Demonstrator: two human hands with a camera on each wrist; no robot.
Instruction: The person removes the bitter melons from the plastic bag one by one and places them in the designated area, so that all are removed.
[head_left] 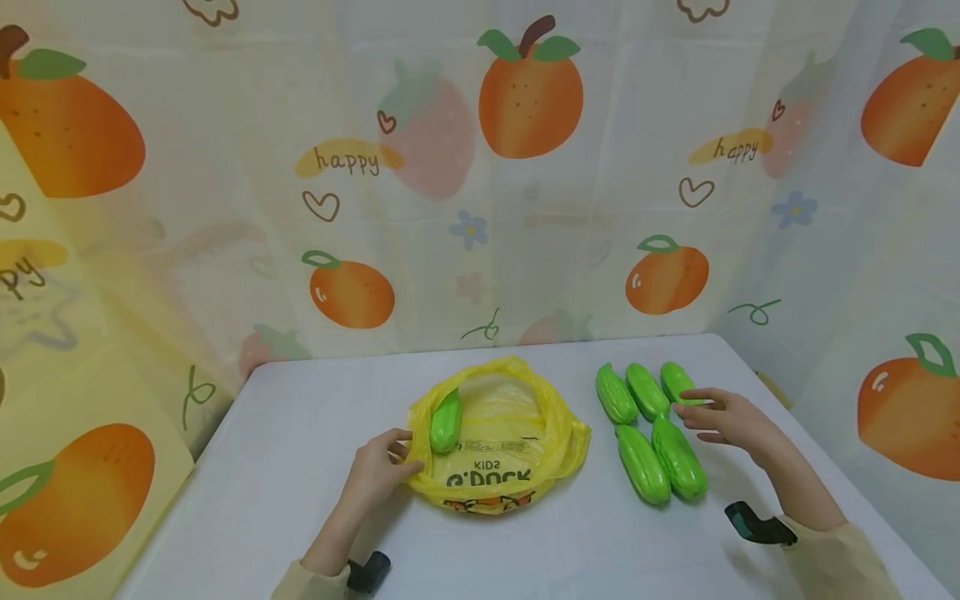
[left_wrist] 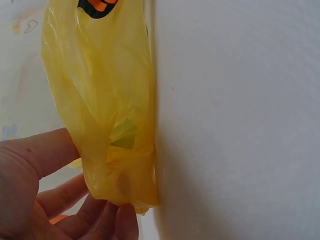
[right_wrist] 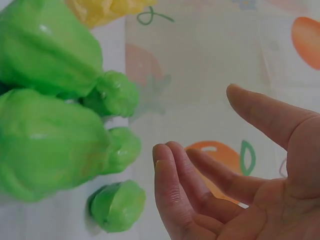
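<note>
A yellow plastic bag [head_left: 573,446] with dark printing stands open-mouthed mid-table in the head view. One green ridged gourd [head_left: 446,423] lies inside it at the left. My left hand [head_left: 378,471] holds the bag's left rim; in the left wrist view its thumb and fingers are about the thin film [left_wrist: 100,100]. Several glossy green gourds [head_left: 642,463] lie in two rows on the right. My right hand [head_left: 731,421] hovers beside the rows, nearest the far-right gourd [head_left: 675,381], which it partly covers. The right wrist view shows its fingers [right_wrist: 170,195] spread, apart from the gourds and holding nothing.
A white-covered table [head_left: 300,433] carries everything. Behind it hangs a pale curtain [head_left: 555,217] printed with oranges and strawberries, which also runs along both sides. Black straps [head_left: 759,525] sit at both wrists.
</note>
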